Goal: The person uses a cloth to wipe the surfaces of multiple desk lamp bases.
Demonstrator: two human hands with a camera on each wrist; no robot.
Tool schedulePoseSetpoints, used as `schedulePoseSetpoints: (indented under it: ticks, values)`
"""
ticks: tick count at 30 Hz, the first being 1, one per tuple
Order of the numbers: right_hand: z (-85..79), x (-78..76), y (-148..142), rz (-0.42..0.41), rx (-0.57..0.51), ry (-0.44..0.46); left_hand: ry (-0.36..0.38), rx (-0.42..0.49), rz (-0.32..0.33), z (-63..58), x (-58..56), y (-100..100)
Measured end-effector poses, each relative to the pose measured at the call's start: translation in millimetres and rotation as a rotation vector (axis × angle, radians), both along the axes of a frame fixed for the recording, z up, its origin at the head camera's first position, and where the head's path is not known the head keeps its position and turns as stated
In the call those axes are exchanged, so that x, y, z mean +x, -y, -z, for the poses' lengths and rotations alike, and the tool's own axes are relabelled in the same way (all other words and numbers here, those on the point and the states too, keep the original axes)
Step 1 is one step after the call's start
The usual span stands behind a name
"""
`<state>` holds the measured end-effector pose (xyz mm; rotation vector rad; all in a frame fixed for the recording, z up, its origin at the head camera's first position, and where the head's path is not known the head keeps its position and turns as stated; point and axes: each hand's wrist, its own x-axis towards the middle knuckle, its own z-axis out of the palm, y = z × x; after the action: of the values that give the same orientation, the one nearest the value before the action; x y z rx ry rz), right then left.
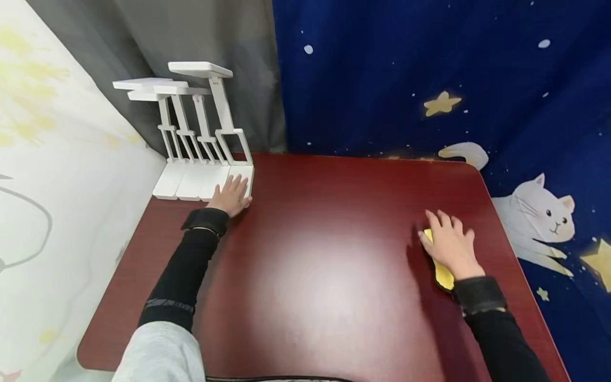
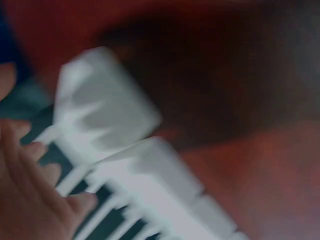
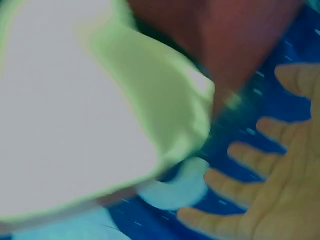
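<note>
Several white folding stands (image 1: 191,180) are lined up at the table's far left corner, bases side by side and top plates raised. My left hand (image 1: 231,196) is over the base of the rightmost stand (image 1: 247,171), its fingers spread and reaching forward. Blurred in the left wrist view, that base (image 2: 105,110) lies just beyond the fingers. On the right, a yellow waisted pad with a dark edge (image 1: 445,277) lies below my right hand (image 1: 451,246), partly hidden by it. The right wrist view shows the fingers straight and apart, with a gap between palm and pad (image 3: 150,90).
The dark red table (image 1: 305,212) has rounded corners and a glare patch in the middle. Behind it hang a grey curtain (image 1: 248,32) and a blue curtain with a cat and stars (image 1: 363,79). A pale patterned wall (image 1: 62,212) borders the left side.
</note>
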<state>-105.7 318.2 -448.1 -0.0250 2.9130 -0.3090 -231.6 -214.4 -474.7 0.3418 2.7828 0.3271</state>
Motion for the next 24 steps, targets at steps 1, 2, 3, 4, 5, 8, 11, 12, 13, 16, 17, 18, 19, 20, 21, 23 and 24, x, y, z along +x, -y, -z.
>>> schedulePoseSetpoints:
  ticks: [1, 2, 3, 4, 5, 8, 11, 12, 13, 16, 17, 18, 19, 20, 21, 23, 24]
  values:
    - [9.5, 7.0, -2.7, 0.027, 0.004, -0.013, -0.042, 0.007, 0.017, 22.7, -4.8, 6.3]
    - [18.1, 13.5, -4.7, 0.055, 0.007, -0.024, -0.057, -0.002, 0.025, 34.1, -6.0, 8.8]
    - [25.6, 19.3, -6.0, 0.082, 0.01, -0.032, -0.068, -0.009, 0.031, 42.3, -6.3, 10.6]
    - [32.1, 24.4, -6.6, 0.106, 0.013, -0.045, -0.078, -0.02, 0.036, 48.5, -5.9, 12.7]
    - [37.7, 27.9, -6.8, 0.13, 0.015, -0.06, -0.088, -0.031, 0.037, 52.7, -5.4, 13.9]
    - [48.2, 31.7, -5.6, 0.192, 0.013, -0.126, -0.1, -0.064, 0.033, 43.4, 1.7, 11.1]
    - [54.7, 33.3, -5.5, 0.25, 0.011, -0.171, -0.13, -0.084, 0.04, 40.7, 7.7, 9.1]
    - [56.2, 33.4, -6.2, 0.263, 0.012, -0.174, -0.131, -0.095, 0.044, 39.1, 9.5, 7.7]
    - [57.5, 32.9, -7.1, 0.274, 0.01, -0.172, -0.132, -0.097, 0.044, 38.7, 10.8, 7.3]
    - [59.7, 29.9, -10.4, 0.282, 0.006, -0.147, -0.139, -0.114, 0.047, 37.7, 13.3, 7.1]
    - [60.2, 29.0, -11.7, 0.281, 0.005, -0.138, -0.144, -0.118, 0.049, 37.8, 13.9, 7.5]
    - [60.5, 28.6, -12.5, 0.28, 0.003, -0.13, -0.149, -0.123, 0.051, 37.9, 14.6, 7.6]
    - [60.2, 28.4, -13.3, 0.277, 0.003, -0.123, -0.156, -0.125, 0.054, 38.0, 15.1, 7.7]
    - [59.9, 28.5, -14.2, 0.274, 0.006, -0.117, -0.161, -0.131, 0.057, 38.1, 15.4, 7.4]
    - [59.2, 28.6, -15.0, 0.267, 0.01, -0.114, -0.167, -0.135, 0.06, 38.2, 15.6, 6.8]
    - [57.2, 28.7, -15.6, 0.259, 0.018, -0.107, -0.167, -0.139, 0.06, 38.7, 15.4, 4.6]
    - [55.5, 28.5, -15.0, 0.254, 0.019, -0.105, -0.168, -0.138, 0.059, 39.3, 15.5, 3.0]
